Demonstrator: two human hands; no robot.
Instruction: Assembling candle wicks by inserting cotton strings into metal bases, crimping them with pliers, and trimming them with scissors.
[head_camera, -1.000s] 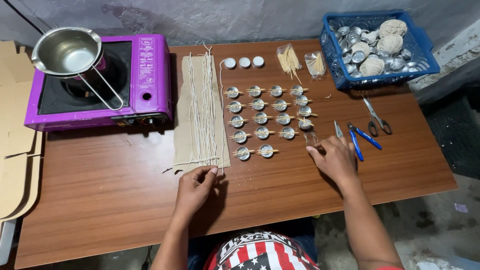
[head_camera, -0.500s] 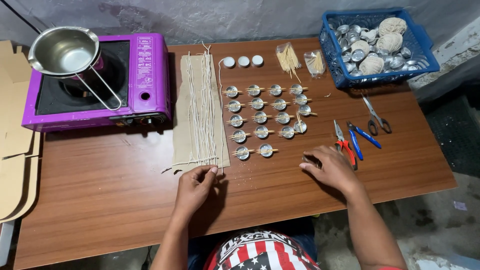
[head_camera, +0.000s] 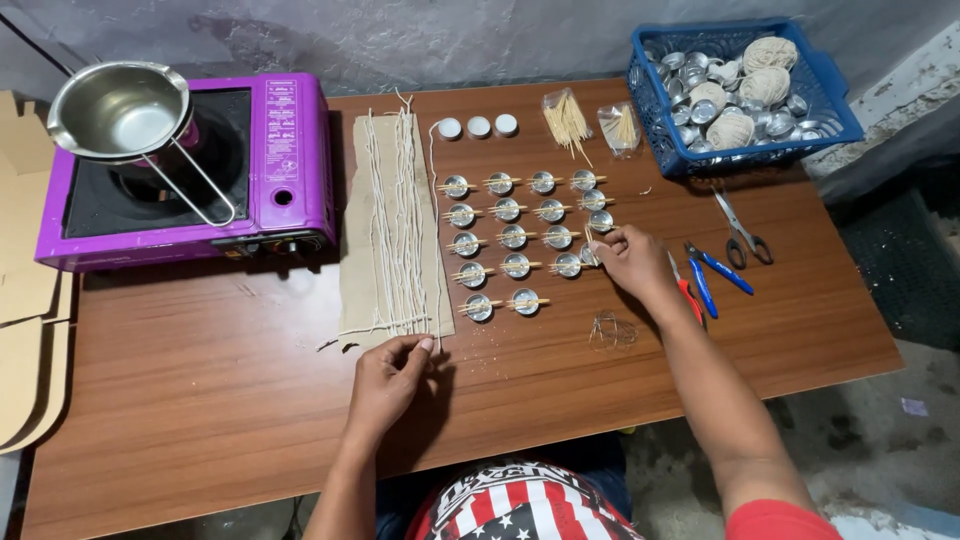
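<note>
Small round silver metal cups (head_camera: 512, 236), each crossed by a thin wooden stick, in neat rows at frame centre on the brown wooden tabletop (head_camera: 200, 400). Right hand (head_camera: 625, 258) curled, fingertips pinching the rightmost cup. Left hand (head_camera: 392, 375) lower centre, fingers nipping white waxed strings (head_camera: 395, 225) on a tan cardboard strip (head_camera: 352, 250).

Bare tabletop (head_camera: 200, 400) is seen across the near left, where passage is unobstructed. The middle is blocked by the cardboard sheet (head_camera: 392, 230) laid with strings, and just right of it by rows of small metal cups (head_camera: 515, 237) (closely spaced, narrow lanes only). The far left is occupied by the purple stove (head_camera: 270, 170) bearing a steel pot (head_camera: 120, 110). The right side is narrowed by pliers (head_camera: 700, 285), scissors (head_camera: 740, 228) and the blue basket (head_camera: 740, 160).
</note>
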